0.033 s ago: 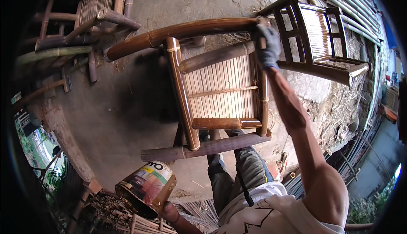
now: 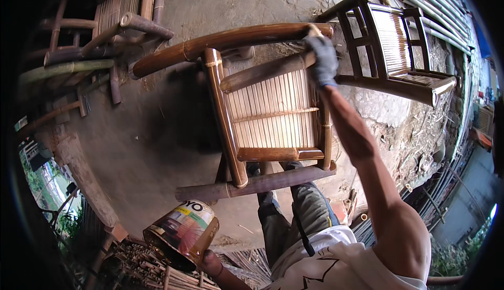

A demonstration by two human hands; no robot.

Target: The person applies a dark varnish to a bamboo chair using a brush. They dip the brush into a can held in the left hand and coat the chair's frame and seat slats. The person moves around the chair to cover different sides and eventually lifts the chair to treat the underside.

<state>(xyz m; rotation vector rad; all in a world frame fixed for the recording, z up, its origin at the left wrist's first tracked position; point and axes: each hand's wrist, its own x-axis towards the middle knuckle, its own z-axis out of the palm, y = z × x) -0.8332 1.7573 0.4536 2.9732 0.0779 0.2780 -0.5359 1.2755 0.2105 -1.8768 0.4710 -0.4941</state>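
A bamboo chair [image 2: 226,109] stands tilted before me, with a glossy brown armrest pole [image 2: 231,38] along its far side and a slatted panel [image 2: 275,103] in the middle. My gloved right hand [image 2: 323,61] is closed around a small pale tan piece [image 2: 314,30], its kind mostly hidden by the fingers. That piece touches the pole near its right end. My left hand [image 2: 211,262] holds a printed tin can [image 2: 186,227] at the lower left, tipped so that its dark end faces down and left. Most of the left fingers are behind the can.
A second bamboo chair [image 2: 386,43] stands at the far right, and more bamboo furniture [image 2: 100,38] is at the upper left. Green bamboo poles [image 2: 430,6] lie along the right wall. Cut bamboo pieces [image 2: 136,261] are heaped below the can.
My right hand has slid left along the armrest pole, and the tan piece now points up over the pole. The can and my left hand look nearly unmoved.
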